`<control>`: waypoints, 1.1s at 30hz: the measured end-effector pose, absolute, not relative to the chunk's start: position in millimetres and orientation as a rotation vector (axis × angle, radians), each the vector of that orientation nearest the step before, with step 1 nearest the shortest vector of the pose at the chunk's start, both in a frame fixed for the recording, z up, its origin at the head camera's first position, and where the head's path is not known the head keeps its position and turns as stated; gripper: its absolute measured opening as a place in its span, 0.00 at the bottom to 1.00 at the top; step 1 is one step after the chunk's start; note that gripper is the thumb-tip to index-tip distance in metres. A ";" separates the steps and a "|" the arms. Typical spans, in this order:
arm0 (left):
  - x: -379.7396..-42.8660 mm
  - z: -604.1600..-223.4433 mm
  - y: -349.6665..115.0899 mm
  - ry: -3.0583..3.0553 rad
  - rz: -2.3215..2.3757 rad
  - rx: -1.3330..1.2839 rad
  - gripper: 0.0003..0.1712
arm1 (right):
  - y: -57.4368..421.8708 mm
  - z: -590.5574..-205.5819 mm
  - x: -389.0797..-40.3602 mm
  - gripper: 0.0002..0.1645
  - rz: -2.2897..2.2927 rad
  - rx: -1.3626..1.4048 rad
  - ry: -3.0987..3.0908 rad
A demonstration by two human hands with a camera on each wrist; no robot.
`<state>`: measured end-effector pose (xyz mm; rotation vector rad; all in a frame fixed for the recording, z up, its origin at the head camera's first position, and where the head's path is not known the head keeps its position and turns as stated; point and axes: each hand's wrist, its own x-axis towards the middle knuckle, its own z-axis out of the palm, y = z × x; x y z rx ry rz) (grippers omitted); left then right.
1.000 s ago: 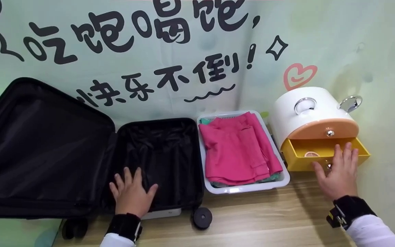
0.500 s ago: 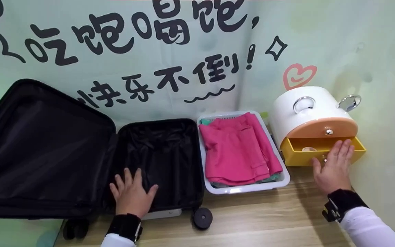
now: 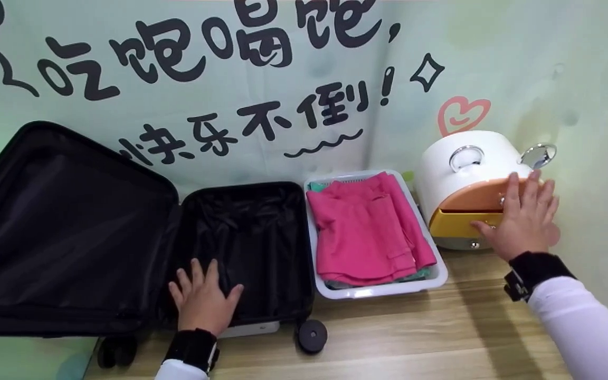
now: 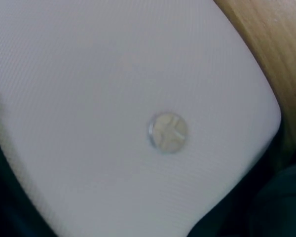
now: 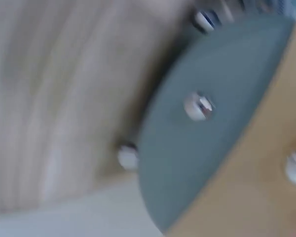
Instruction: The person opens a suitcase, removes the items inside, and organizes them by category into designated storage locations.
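Note:
In the head view my left hand (image 3: 206, 295), fingers spread, lies at the near edge of an open black suitcase (image 3: 251, 253). My right hand (image 3: 528, 221) is straight-fingered in front of a round white drawer box (image 3: 441, 163). It covers part of the orange upper drawer (image 3: 467, 198) and the yellow drawer (image 3: 454, 224), which is pushed in. Whether the palm touches the fronts cannot be told. The grey-green bottom drawer (image 5: 212, 98) with its silver knob (image 5: 198, 106) shows blurred in the right wrist view. The left wrist view shows the suitcase's pale outer shell (image 4: 89, 98) with a round badge (image 4: 167, 132).
A white basket (image 3: 383, 291) between suitcase and drawer box holds a folded pink garment (image 3: 359, 232) over green cloth. The suitcase lid (image 3: 66, 227) leans back at left. A suitcase wheel (image 3: 312, 336) stands on the wooden tabletop (image 3: 388, 332). A printed backdrop hangs behind.
My right hand has moved forward and up, and the yellow drawer has slid in from its pulled-out position. The small round item inside it is now hidden. My left hand stays put.

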<state>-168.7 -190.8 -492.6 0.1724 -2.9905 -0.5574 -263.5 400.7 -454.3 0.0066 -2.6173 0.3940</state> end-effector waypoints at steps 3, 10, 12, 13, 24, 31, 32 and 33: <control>-168.4 -492.2 -191.7 -2.993 -0.556 0.180 0.52 | 401.9 -443.5 -272.2 0.74 0.363 0.088 -2.622; -167.6 -489.9 -191.6 -2.986 -0.547 0.183 0.50 | 400.8 -441.2 -280.7 0.65 0.378 0.135 -2.499; -167.5 -489.8 -191.7 -2.988 -0.545 0.184 0.50 | 400.7 -441.7 -281.4 0.65 0.376 0.132 -2.477; -167.3 -489.8 -191.9 -2.987 -0.543 0.185 0.50 | 400.6 -442.0 -281.6 0.65 0.372 0.134 -2.468; -169.0 -488.2 -190.0 -2.995 -0.542 0.181 0.49 | 398.2 -445.9 -275.6 0.67 0.371 0.129 -2.502; -173.9 -480.9 -181.3 -2.989 -0.549 0.131 0.50 | 357.4 -447.7 -253.2 0.55 0.476 0.236 -2.528; -175.1 -479.4 -178.0 -2.982 -0.553 0.115 0.49 | 348.6 -447.9 -250.3 0.53 0.483 0.267 -2.526; -176.5 -477.8 -174.3 -2.976 -0.557 0.097 0.49 | 339.6 -448.1 -247.6 0.51 0.494 0.297 -2.528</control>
